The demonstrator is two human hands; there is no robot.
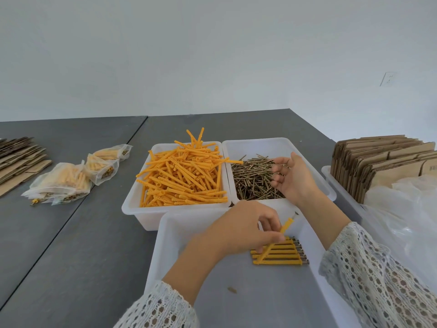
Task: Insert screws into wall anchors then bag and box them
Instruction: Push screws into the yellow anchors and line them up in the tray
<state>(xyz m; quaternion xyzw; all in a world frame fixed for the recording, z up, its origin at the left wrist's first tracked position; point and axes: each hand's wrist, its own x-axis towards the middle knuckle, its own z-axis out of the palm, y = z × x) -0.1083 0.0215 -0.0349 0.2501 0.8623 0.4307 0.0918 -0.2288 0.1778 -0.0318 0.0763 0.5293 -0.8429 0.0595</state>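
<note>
Pinching anchor in left grip, screw end up-right; right grip loosely apart over screws

Grey flat table carries three white plastic bins, clear filled bags, flattened brown cardboard stacks.

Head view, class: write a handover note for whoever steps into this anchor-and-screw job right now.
Left hand pinches an anchor with screw over the near bin.
Right hand, fingers loosely curled, reaches into the screw bin.
Loose anchors fill the anchor bin.
Done: a row of assembled anchors in the near bin; filled bags at left.
Left: more assembly, bagging, boxing with flat cartons.
</note>
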